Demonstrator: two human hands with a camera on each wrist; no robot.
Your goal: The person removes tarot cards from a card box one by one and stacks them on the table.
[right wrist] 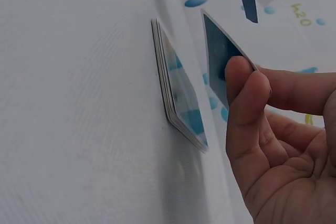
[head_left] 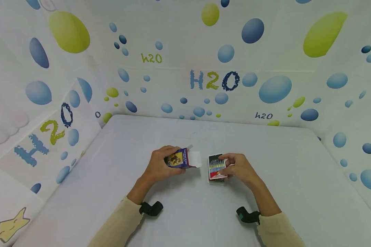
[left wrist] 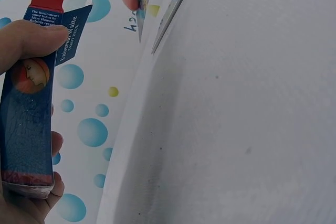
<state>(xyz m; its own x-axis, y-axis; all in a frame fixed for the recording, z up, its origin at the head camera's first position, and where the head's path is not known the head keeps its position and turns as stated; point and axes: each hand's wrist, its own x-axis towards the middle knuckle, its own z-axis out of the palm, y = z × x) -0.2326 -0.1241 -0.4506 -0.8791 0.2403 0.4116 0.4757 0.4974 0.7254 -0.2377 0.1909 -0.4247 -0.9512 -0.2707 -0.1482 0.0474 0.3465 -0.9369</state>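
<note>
My left hand grips a blue and yellow tarot card box above the table, thumb on one side and fingers on the other. The box's end flap stands open toward the right. In the left wrist view the box shows its narrow printed side and a red flap end. My right hand pinches a tarot card between thumb and fingers. Below that card lies a small stack of cards on the table, apart from the held card in the right wrist view.
A white cloth covers the table. Behind and beside it hangs a white backdrop printed with blue and green bubbles and H2O lettering. A black wrist camera sits on the left sleeve, another black camera on the right.
</note>
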